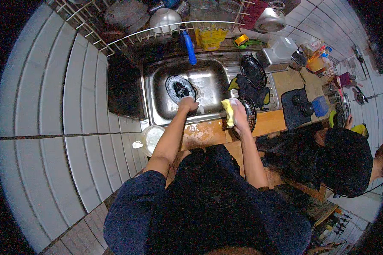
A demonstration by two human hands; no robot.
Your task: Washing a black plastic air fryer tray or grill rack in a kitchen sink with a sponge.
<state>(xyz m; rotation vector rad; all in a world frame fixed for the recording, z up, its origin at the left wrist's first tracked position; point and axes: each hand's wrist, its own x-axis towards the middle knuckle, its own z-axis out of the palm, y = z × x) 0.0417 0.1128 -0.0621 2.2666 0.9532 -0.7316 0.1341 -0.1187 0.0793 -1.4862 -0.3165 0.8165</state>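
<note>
My left hand grips the near rim of a dark oval basket covered with white suds, held over the steel sink basin. In my right hand is a yellow sponge with foam on it, at the sink's front right edge. Partly behind that hand lies a black oval mesh basket. Another black mesh basket leans at the back of the drainboard, beside a dark cloth with yellow-green parts.
A blue tap sleeve hangs over the basin. Above is a white wire dish rack with bowls. Clear plastic containers stand at the back right. A round container is at the near left. Another person works at the right.
</note>
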